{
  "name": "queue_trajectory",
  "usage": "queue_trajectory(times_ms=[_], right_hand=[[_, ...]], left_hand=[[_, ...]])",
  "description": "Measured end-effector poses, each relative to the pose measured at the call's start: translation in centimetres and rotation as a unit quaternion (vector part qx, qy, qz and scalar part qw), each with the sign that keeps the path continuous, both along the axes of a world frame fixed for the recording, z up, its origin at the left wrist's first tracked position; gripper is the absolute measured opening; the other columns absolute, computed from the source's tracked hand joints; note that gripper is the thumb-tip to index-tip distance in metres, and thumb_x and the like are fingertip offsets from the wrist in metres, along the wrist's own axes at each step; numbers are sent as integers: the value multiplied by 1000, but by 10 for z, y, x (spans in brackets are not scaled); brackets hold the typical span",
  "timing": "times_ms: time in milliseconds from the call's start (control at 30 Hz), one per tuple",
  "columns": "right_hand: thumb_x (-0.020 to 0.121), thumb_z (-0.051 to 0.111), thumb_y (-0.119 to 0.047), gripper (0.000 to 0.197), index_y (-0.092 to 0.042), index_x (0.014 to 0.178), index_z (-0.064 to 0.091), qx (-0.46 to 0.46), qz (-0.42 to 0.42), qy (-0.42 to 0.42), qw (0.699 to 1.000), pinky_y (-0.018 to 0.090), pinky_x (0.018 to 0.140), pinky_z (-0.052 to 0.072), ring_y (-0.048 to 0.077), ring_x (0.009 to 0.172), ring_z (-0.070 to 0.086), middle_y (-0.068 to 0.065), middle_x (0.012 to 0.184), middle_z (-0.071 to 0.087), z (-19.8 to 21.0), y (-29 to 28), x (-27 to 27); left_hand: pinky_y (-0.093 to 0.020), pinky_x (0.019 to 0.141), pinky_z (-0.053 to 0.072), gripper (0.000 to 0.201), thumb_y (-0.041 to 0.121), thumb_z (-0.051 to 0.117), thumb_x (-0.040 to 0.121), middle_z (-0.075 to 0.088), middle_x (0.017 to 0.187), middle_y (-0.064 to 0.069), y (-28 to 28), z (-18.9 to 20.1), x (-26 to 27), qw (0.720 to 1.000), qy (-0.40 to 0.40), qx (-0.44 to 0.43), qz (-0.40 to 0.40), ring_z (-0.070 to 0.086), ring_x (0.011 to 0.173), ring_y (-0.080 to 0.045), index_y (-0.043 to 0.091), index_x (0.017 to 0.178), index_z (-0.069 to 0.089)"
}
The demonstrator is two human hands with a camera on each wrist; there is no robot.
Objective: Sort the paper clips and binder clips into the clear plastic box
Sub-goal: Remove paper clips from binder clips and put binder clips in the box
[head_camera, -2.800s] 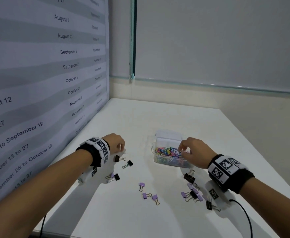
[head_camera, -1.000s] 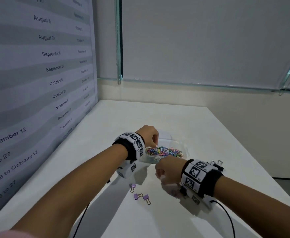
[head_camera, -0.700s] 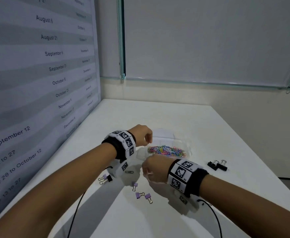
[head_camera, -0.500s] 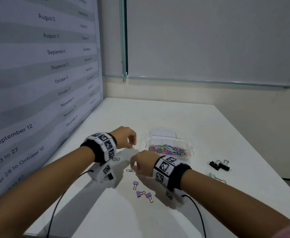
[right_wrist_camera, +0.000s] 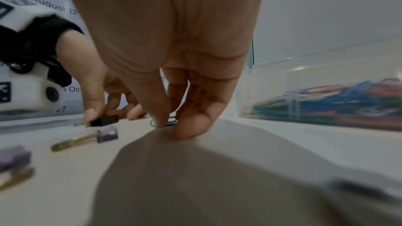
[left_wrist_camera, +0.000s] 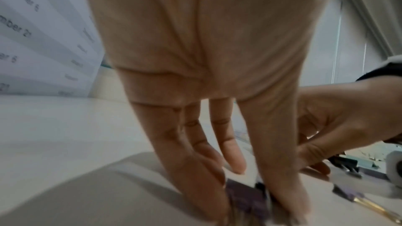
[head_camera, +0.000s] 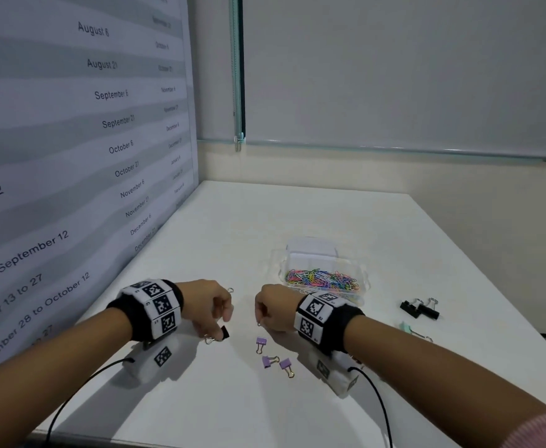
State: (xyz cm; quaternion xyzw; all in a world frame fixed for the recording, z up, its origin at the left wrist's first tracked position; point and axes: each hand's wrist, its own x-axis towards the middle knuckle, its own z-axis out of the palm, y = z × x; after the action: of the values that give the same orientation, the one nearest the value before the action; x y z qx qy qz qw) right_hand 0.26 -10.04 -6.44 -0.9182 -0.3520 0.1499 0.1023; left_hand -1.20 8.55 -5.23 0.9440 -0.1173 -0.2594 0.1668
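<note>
Nearest the body, three small lilac binder clips [head_camera: 276, 357] lie loose on the white table [head_camera: 297, 215], unsorted. Just beyond, the left hand [head_camera: 211, 307] pinches a black binder clip [head_camera: 223, 333] against the tabletop, while the right hand [head_camera: 273, 310] nips a green wire paper clip [right_wrist_camera: 167, 121], apparently for lifting. Farther off, the clear plastic box [head_camera: 325, 276] holds colourful paper clips; two black clips [head_camera: 420, 309] wait beside it.
</note>
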Motion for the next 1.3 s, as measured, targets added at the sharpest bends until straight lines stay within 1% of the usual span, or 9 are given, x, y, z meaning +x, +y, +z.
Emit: queue_trajectory(times_ms=[267, 433, 567, 733, 900, 1033, 1167, 1233, 1300], right_hand=[[81, 51, -1, 14, -8, 86, 62, 24, -42, -53, 997, 24, 69, 37, 20, 81, 55, 8, 95, 69, 7, -32, 5], [81, 57, -8, 11, -10, 87, 65, 86, -128, -151, 977, 31, 83, 48, 25, 93, 61, 8, 97, 69, 37, -58, 29], [88, 55, -19, 16, -14, 100, 64, 41, -183, -154, 970, 30, 91, 42, 22, 106, 56, 6, 114, 61, 51, -91, 39], [86, 56, -16, 24, -17, 110, 60, -72, -234, -125, 961, 32, 95, 39, 25, 112, 51, 10, 122, 54, 55, -153, 35], [83, 62, -29, 40, -17, 120, 52, -204, -302, -44, 930, 27, 94, 38, 24, 118, 49, 8, 128, 53, 42, -210, 14], [68, 75, -35, 57, -23, 118, 50, -182, -333, 27, 925, 37, 80, 51, 25, 97, 58, 5, 115, 53, 30, -227, 0], [69, 70, -14, 36, -22, 100, 53, -104, -308, 57, 944, 29, 58, 53, 15, 50, 58, 12, 102, 66, 22, -219, -10], [68, 69, -9, 35, -22, 97, 54, -81, -289, 62, 952, 24, 56, 51, 10, 47, 56, 9, 98, 67, 20, -210, -16], [69, 68, -8, 40, -23, 104, 56, -62, -270, 58, 959, 26, 65, 50, 14, 64, 57, 1, 96, 57, 17, -197, -22]], left_hand=[[4, 50, 37, 20, 15, 72, 79, 59, 80, 8, -32, -1, 11, 998, -50, -5, -47, 53, 56, 9, 12, 98, 67], [2, 45, 35, 20, 14, 69, 81, 66, 93, -4, -56, -2, 16, 996, -78, -10, -51, 50, 55, 3, 10, 101, 65], [-18, 74, 43, 25, 26, 63, 86, 66, 109, -5, -72, 0, 20, 990, -128, 3, -62, 52, 77, -12, 15, 108, 62], [-27, 82, 40, 35, 39, 59, 87, 56, 115, -6, -58, 6, 30, 978, -205, 9, -29, 50, 87, -15, 18, 115, 56], [-33, 96, 42, 53, 38, 64, 81, 45, 129, -9, -27, 2, 30, 983, -141, 115, 26, 51, 115, -25, 20, 129, 46], [-32, 94, 45, 48, 32, 67, 79, 50, 125, -10, -25, -4, 23, 988, -119, 84, 55, 55, 110, -24, 21, 123, 52], [-27, 89, 42, 43, 30, 67, 81, 52, 124, -7, -39, -5, 15, 993, -99, 44, 38, 52, 98, -19, 21, 120, 55], [-22, 83, 39, 41, 31, 67, 82, 54, 122, -5, -50, -3, 10, 996, -90, 19, 16, 50, 92, -15, 21, 120, 55], [-21, 81, 37, 42, 32, 66, 83, 53, 117, -3, -62, -2, 5, 997, -77, -2, -10, 50, 90, -15, 21, 121, 54]])
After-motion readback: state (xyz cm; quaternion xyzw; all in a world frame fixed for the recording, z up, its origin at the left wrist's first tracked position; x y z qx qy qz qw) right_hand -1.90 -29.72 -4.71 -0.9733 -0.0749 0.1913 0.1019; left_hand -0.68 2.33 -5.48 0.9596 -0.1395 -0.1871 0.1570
